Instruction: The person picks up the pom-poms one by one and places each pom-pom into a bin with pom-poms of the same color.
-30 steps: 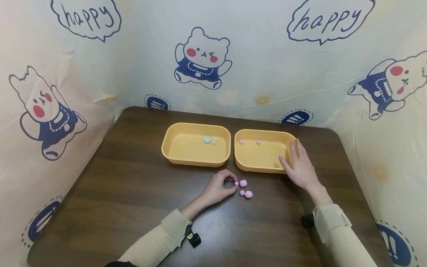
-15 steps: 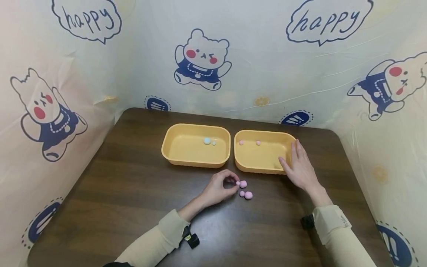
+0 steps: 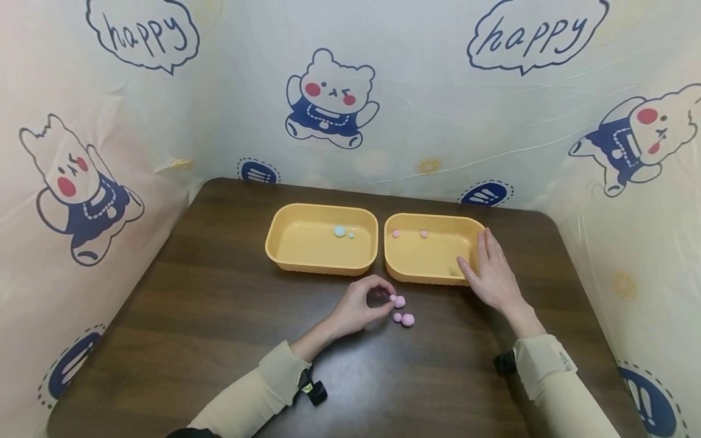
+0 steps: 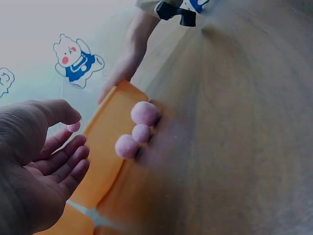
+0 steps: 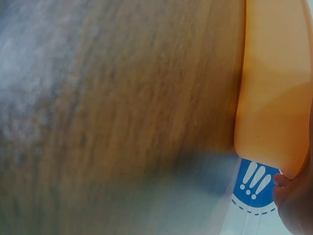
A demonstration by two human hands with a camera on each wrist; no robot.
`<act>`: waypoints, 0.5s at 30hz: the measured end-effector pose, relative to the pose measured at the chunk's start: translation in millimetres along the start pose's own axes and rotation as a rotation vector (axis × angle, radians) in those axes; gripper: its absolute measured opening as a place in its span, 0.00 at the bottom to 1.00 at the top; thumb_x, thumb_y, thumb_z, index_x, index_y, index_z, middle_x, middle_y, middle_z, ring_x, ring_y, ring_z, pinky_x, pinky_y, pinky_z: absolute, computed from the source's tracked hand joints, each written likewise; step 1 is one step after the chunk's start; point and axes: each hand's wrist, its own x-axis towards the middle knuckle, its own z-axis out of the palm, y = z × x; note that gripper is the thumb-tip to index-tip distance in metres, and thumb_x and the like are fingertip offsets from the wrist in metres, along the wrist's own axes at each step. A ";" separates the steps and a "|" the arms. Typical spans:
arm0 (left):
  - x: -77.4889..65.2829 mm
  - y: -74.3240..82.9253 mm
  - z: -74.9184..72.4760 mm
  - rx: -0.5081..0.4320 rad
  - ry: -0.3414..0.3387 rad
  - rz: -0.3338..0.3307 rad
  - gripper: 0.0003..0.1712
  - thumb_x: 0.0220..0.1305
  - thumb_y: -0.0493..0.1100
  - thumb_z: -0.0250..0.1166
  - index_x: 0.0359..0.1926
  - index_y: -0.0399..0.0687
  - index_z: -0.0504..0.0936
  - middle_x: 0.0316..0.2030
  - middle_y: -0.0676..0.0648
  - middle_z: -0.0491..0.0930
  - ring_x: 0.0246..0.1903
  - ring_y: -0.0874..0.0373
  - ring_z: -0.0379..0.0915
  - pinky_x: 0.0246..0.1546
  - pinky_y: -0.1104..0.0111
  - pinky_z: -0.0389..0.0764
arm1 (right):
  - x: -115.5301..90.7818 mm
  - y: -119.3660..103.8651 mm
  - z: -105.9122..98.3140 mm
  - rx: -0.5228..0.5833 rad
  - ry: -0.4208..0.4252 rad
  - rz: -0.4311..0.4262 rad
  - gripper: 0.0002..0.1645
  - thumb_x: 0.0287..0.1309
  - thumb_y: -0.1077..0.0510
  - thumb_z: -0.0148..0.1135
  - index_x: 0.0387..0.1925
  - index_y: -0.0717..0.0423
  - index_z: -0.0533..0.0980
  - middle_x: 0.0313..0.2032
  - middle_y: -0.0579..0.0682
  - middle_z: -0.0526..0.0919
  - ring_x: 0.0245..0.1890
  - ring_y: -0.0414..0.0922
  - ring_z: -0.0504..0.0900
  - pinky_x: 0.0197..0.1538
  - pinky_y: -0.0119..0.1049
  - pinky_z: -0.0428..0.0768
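My left hand pinches a small pink ball between thumb and forefinger, its other fingers loosely bent below. Beside those fingertips in the head view lies a bigger pink ball on the table. A small pink ball and another larger pink ball sit together just in front of it. At the right yellow tray, my right hand grips the near right corner, thumb over the front rim and fingers along the right end. Inside that tray are two small pink balls.
A second yellow tray stands left of the first, with a larger and a smaller light blue ball in it. The dark wooden table is bounded by patterned cloth walls at the back and both sides.
My left hand has shifted slightly right, bringing the pinched small ball up against the bigger pink ball in the head view. My right hand stays at the tray corner.
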 end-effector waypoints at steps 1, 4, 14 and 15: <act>0.9 1.4 -0.5 -0.003 0.002 0.008 0.11 0.68 0.33 0.75 0.49 0.41 0.87 0.46 0.43 0.90 0.50 0.47 0.87 0.59 0.51 0.88 | -0.3 -0.2 -0.3 -0.001 -0.001 0.001 0.60 0.83 0.29 0.42 0.87 0.68 0.35 0.88 0.70 0.34 0.87 0.72 0.43 0.85 0.72 0.52; 3.8 7.0 -3.4 -0.019 0.011 0.038 0.10 0.68 0.33 0.75 0.49 0.40 0.87 0.46 0.42 0.90 0.49 0.47 0.87 0.58 0.49 0.89 | -0.8 0.5 -0.4 -0.006 0.003 0.001 0.60 0.83 0.29 0.42 0.87 0.68 0.35 0.88 0.71 0.35 0.87 0.73 0.44 0.85 0.72 0.52; 21.6 18.2 -12.8 -0.057 0.078 0.066 0.10 0.68 0.31 0.74 0.48 0.40 0.88 0.46 0.41 0.90 0.50 0.42 0.87 0.60 0.42 0.86 | -0.6 1.9 0.5 -0.005 -0.001 0.000 0.60 0.83 0.29 0.42 0.88 0.67 0.35 0.88 0.71 0.35 0.87 0.73 0.43 0.85 0.73 0.52; 23.5 19.3 -13.3 -0.064 0.082 0.063 0.10 0.68 0.31 0.74 0.48 0.40 0.88 0.47 0.41 0.90 0.50 0.42 0.87 0.60 0.41 0.85 | -0.5 1.8 0.4 -0.004 -0.003 -0.001 0.59 0.83 0.29 0.42 0.88 0.66 0.35 0.88 0.70 0.34 0.87 0.73 0.43 0.85 0.73 0.52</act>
